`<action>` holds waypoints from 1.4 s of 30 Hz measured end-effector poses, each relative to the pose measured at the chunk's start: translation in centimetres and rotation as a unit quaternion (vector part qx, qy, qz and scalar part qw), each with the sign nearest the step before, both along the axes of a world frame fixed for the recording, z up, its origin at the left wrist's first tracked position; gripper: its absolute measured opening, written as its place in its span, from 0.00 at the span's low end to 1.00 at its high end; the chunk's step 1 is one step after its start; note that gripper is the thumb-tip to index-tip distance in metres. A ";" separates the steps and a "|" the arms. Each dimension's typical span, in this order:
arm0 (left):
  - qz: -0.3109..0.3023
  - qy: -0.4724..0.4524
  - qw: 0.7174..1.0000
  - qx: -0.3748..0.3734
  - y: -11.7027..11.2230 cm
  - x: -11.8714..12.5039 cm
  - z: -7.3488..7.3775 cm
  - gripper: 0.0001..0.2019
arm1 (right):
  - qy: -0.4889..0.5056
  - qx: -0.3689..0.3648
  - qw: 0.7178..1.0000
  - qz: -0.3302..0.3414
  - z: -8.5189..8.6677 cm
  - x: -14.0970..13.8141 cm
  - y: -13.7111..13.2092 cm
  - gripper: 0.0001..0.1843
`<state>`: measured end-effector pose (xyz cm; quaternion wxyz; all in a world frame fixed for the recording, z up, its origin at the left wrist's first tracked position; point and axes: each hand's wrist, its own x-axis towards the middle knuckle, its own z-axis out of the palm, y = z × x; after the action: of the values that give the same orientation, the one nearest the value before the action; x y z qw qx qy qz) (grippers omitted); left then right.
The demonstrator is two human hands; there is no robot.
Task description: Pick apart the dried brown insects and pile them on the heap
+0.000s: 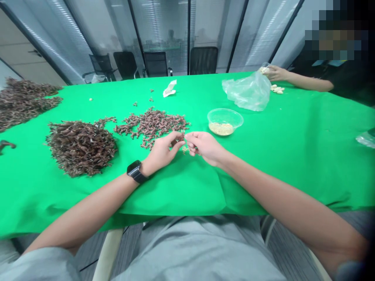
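My left hand (164, 152), with a black watch (135, 171) on its wrist, pinches a small brown, dried, knobby piece (181, 137) between thumb and forefinger. Right beside it, my right hand (205, 147) has its fingers curled and pressed together at the same piece; whatever lies in its fingertips is too small to make out. A few pale bits (184, 149) lie on the cloth under the fingertips. Just behind my left hand spreads a loose heap of small brown pieces (158, 123). A clear plastic bowl (238, 121) with pale grains in the bottom stands behind my right hand.
A taller brown dried pile (82, 148) is at left, with another (23, 99) farther back. On the green cloth (293, 156) lie a crumpled tissue (170, 89) and a clear plastic bag (249, 90). Another person's hand (277, 73) holds a small container by pale pieces (277, 89).
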<state>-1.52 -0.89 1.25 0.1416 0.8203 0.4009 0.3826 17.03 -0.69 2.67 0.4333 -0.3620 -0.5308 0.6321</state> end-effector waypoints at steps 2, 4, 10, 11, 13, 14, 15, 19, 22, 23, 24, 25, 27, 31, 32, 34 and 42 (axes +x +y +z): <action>-0.007 -0.024 1.000 -0.016 0.0 0.1 -0.1 0.11 | 0.003 -0.001 1.000 0.006 0.0 0.3 0.2 0.22; -0.022 -0.056 0.997 -0.049 -0.1 0.2 -0.1 0.12 | -0.021 0.032 0.999 -0.005 0.0 0.5 0.3 0.21; -0.079 -0.149 0.974 -0.150 -0.3 0.6 0.3 0.13 | -0.131 0.240 0.961 -0.052 -0.4 1.1 0.7 0.13; -0.086 -0.161 0.969 -0.165 -0.3 0.7 0.4 0.14 | -0.153 0.277 0.947 -0.062 -0.5 1.3 0.7 0.12; -0.097 -0.177 0.961 -0.189 -0.4 0.8 0.6 0.15 | -0.205 0.338 0.916 -0.073 -0.6 1.6 0.8 0.10; -0.099 -0.181 0.958 -0.197 -0.4 0.8 0.7 0.15 | -0.231 0.364 0.899 -0.074 -0.6 1.8 0.8 0.09; -0.100 -0.184 0.956 -0.203 -0.5 0.8 0.8 0.16 | -0.256 0.388 0.882 -0.074 -0.6 1.9 0.9 0.09; -0.107 -0.192 0.951 -0.219 -0.6 0.9 1.1 0.17 | -0.317 0.478 0.816 -0.069 -0.5 2.5 1.0 0.09; -0.112 -0.195 0.948 -0.223 -0.6 0.9 1.1 0.17 | -0.343 0.517 0.782 -0.057 -0.3 2.6 1.1 0.11; -0.114 -0.195 0.948 -0.224 -0.7 1.0 1.1 0.17 | -0.350 0.525 0.773 -0.054 -0.2 2.7 1.1 0.11; -0.116 -0.194 0.948 -0.224 -0.7 1.0 1.1 0.17 | -0.356 0.533 0.766 -0.052 -0.2 2.7 1.1 0.12; -0.118 -0.194 0.948 -0.225 -0.7 1.0 1.1 0.17 | -0.359 0.539 0.761 -0.051 -0.1 2.7 1.1 0.13; -0.121 -0.193 0.948 -0.223 -0.7 1.0 1.1 0.17 | -0.352 0.540 0.763 -0.054 -0.2 2.6 1.0 0.13; -0.103 -0.175 0.960 -0.190 -0.8 0.8 0.9 0.15 | -0.281 0.450 0.844 -0.074 -0.5 2.0 0.7 0.11; -0.094 -0.164 0.966 -0.175 -0.8 0.8 0.8 0.15 | -0.257 0.411 0.871 -0.078 -0.5 1.8 0.6 0.11; -0.073 -0.129 0.979 -0.138 -0.8 0.6 0.7 0.14 | -0.211 0.340 0.912 -0.085 -0.5 1.4 0.4 0.12; -0.018 -0.036 0.999 -0.036 -0.6 0.2 0.5 0.13 | -0.074 0.090 0.992 -0.045 0.1 0.7 0.2 0.24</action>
<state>-1.28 -1.45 1.79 0.1920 0.8076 0.3938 0.3947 17.69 -0.49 2.78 0.4519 -0.3908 -0.5992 0.5330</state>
